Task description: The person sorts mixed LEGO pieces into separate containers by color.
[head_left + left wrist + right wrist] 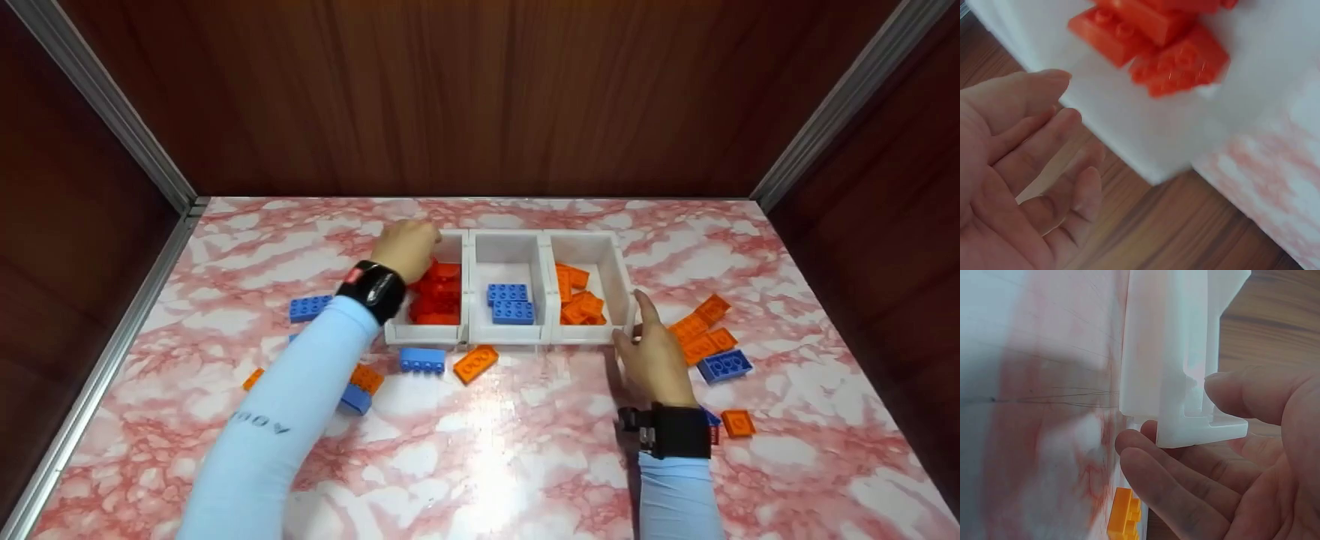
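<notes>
Three white bins stand side by side. The left bin contains red toy building bricks, the middle bin two blue bricks, and the right bin several orange bricks. My left hand is over the back left corner of the left bin; in the left wrist view its fingers are loosely bent with nothing between them. At the right bin's front right corner is my right hand, its thumb and extended fingers around the corner. Whether they touch it is hard to tell.
Orange bricks and a blue brick lie right of the right hand. In front of the bins are a blue brick and an orange brick. More bricks lie around the left forearm, partly hidden. Wooden panels enclose the marbled table.
</notes>
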The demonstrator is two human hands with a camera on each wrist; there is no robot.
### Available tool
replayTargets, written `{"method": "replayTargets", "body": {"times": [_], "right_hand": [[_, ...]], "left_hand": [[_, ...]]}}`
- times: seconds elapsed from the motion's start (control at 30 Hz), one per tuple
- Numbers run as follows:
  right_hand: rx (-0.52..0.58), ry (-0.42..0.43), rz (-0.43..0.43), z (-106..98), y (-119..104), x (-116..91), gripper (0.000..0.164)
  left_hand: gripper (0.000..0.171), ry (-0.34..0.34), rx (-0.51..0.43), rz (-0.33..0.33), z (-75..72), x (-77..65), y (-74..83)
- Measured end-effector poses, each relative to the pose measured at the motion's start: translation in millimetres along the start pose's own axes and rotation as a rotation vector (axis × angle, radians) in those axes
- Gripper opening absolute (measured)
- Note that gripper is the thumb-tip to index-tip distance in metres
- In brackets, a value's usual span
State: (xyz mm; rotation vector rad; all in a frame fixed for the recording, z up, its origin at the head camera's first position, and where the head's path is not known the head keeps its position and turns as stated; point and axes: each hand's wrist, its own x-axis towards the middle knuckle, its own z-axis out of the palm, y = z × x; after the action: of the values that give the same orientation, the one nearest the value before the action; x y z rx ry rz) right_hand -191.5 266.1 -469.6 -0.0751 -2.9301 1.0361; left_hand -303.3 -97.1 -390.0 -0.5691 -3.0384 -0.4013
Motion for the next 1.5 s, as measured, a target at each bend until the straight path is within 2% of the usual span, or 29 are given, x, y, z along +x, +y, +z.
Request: {"method": "replayTargets", "body": {"times": [0.13,0.3,0.43,0.53,0.7,0.8,0.97,1.13,1.27,1.4,1.5], "right_hand": [[-0.003,0.002,-0.011,-1.0,-0.4,-0.3,0.072],[-0.007,0.012,-0.031,-2.9,0.8,0.7,0.072],[-0.013,0.014,-0.042,-4.5,2.6,1.1,0.072],[-0.012,0.01,-0.034,-6.0,3.6,0.9,0.072],[-0.005,-0.002,-0.009,-8.1,4.7,0.8,0.072],[-0.004,-0.011,0.0,-8.1,4.4,0.9,0.073],[-0.007,-0.006,-0.017,-6.2,3.4,0.1,0.073],[-0.012,0.006,-0.043,-3.5,2.9,-0.2,0.072],[-0.009,0.02,-0.066,-1.7,2.3,-0.3,0.071],[-0.001,0.021,-0.079,-0.3,0.9,-0.3,0.071],[-0.001,0.009,-0.068,-0.2,1.4,-0.8,0.071]], "left_hand": [[0.034,0.006,-0.04,0.003,-14.2,-22.6,-17.8],[0.034,0.042,-0.081,0.003,-23.1,-59.2,-44.5],[0.038,0.022,-0.144,-0.062,-23.5,-93.0,-62.5],[0.039,-0.007,-0.178,-0.128,-20.3,-117.3,-73.8],[0.038,-0.014,-0.232,-0.215,-9.4,-155.3,-86.5],[0.039,-0.015,-0.278,-0.243,0.4,-177.7,-92.3],[0.041,-0.028,-0.314,-0.254,17.6,-209.9,-98.9],[0.05,-0.056,-0.283,-0.302,30.1,-228.6,-99.5],[0.059,-0.045,-0.27,-0.318,36.8,-236.6,-98.3],[0.06,-0.012,-0.252,-0.3,39.9,-243.4,-97.1],[0.059,-0.021,-0.254,-0.316,41.0,-246.3,-94.6]]}}
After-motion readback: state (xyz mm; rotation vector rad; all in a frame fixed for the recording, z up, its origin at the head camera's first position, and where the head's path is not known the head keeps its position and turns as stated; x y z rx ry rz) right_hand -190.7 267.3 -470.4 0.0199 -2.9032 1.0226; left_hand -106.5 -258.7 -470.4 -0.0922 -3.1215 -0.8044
